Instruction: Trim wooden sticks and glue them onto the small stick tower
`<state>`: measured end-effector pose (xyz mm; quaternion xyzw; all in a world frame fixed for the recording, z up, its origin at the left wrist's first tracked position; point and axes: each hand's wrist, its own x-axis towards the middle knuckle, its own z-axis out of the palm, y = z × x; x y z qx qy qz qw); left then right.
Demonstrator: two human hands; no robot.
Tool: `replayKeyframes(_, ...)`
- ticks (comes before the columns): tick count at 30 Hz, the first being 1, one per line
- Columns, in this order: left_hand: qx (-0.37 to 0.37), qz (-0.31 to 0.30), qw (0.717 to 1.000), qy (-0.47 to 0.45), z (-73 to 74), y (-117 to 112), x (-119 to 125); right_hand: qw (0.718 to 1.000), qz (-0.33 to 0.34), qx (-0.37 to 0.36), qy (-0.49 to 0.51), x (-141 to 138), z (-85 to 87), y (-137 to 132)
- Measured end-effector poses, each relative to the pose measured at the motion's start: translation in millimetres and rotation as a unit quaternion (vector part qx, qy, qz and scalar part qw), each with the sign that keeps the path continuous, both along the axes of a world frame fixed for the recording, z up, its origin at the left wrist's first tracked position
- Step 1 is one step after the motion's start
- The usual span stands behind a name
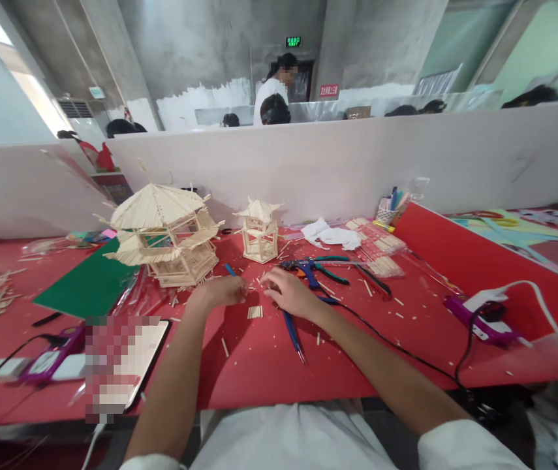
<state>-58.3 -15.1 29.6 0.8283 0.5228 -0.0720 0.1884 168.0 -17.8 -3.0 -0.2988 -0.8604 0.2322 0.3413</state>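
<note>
My left hand (224, 291) is closed, its fingertips pinched over the red tabletop; anything in them is too small to make out. Facing it, my right hand (286, 292) has bent fingers drawn together, and what they grip is hidden. Just below and between the hands lies a small flat row of short wooden sticks (255, 312). Blue tweezers (292, 333) rest beneath my right hand. Behind it are a blue glue gun (309, 273) and green-handled pliers (332, 269). A blue pen-like object (230, 269) lies behind my left hand.
A large stick pavilion model (161, 238) stands at left, a smaller one (260, 235) behind my hands. A tablet-like device (134, 362), purple power strips (484, 323), a green board (83, 281) and a red board (494, 261) surround the workspace. A white partition (357, 163) runs behind.
</note>
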Motion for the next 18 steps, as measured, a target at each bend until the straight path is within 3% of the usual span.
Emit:
replayKeyframes(5,0.002,-0.082,0.977,-0.198,11.3,-6,20,0.976,0.025,-0.125,0.177,-4,7.0,-1)
replayKeyframes(9,0.007,-0.107,0.961,-0.256,18.5,-11,33,0.951,0.022,-0.184,0.249,-2,10.9,2)
replayKeyframes(13,0.038,-0.094,0.966,-0.237,19.5,-9,29,0.95,0.014,-0.177,0.255,0,11.4,4)
replayKeyframes(18,0.089,0.01,0.994,-0.067,13.4,-2,8,0.974,-0.018,-0.115,0.195,0,9.0,3)
